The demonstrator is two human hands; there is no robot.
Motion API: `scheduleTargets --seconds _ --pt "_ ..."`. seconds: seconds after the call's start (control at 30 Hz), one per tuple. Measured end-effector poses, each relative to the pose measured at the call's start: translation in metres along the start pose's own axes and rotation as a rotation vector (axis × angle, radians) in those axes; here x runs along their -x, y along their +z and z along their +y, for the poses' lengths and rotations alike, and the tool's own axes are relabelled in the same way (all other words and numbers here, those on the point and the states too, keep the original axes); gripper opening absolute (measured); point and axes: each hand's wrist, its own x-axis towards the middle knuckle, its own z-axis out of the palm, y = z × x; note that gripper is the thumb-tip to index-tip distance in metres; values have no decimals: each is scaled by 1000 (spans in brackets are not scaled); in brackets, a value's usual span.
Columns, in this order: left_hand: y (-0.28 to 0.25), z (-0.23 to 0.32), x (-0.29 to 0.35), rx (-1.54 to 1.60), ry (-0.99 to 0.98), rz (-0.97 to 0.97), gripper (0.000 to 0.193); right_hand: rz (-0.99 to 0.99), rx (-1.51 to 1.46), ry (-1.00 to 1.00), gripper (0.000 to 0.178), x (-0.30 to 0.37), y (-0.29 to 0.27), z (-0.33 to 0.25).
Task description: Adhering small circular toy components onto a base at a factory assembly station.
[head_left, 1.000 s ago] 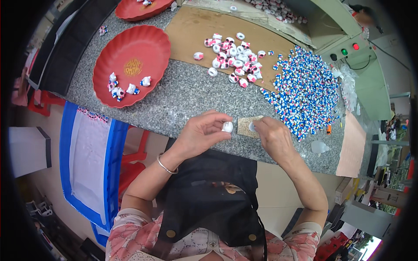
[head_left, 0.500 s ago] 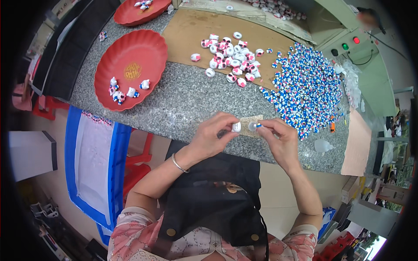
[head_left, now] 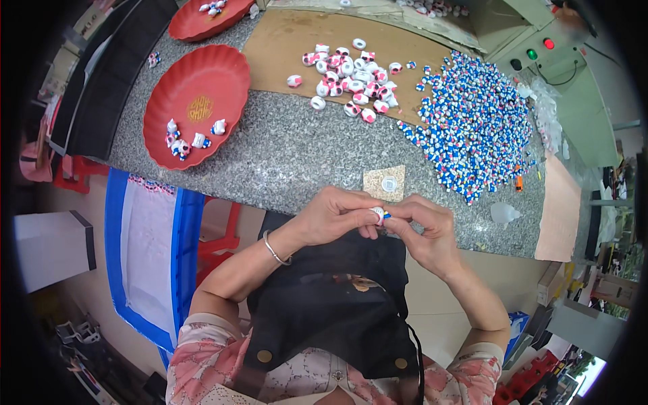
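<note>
1. While a speckled tan card point(head_left: 372, 182) lies flat on the granite table point(head_left: 290, 155), a blue-rimmed tray point(head_left: 189, 250) with a white lining stands well to the card's left, below the table's edge.
2. Left of the card, a scalloped red plate point(head_left: 209, 74) carries a few small white-and-blue figurines point(head_left: 180, 148), grouped toward its near rim.
3. The left hand point(head_left: 334, 216), a bangle point(head_left: 275, 248) at its wrist, is left of the card and on its near side; its fingers pinch a white figurine head point(head_left: 377, 215).
4. Beyond the card and slightly left, white-and-pink heads point(head_left: 351, 75) lie in a loose pile, partly on brown cardboard point(head_left: 283, 50).
5. The pinched head is just on the card's near side, with a blue figurine body point(head_left: 387, 216) at its right; whether the two are joined cannot be told.
6. On the card rests a round clear disc point(head_left: 389, 183).
7. Right of the card and nearer the person, the right hand point(head_left: 428, 233) has its fingers closed on that body.
8. Farther right of the card spreads a dense heap of blue-and-white bodies point(head_left: 479, 128).
9. Near that side's edge, well right of the card, lies a translucent squeeze bottle point(head_left: 504, 212).
</note>
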Motion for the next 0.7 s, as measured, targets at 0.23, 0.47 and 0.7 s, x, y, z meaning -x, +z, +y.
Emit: scheduleTargets --seconds 0.23,0.47,0.7 --pt "-11 5 8 95 -142 -43 28 52 77 -67 16 0 24 5" --pt "-74 65 51 -795 204 656 18 329 574 -130 18 0 -36 59" --pt "-156 77 110 -1585 94 957 27 161 785 -132 15 2 -64 83"
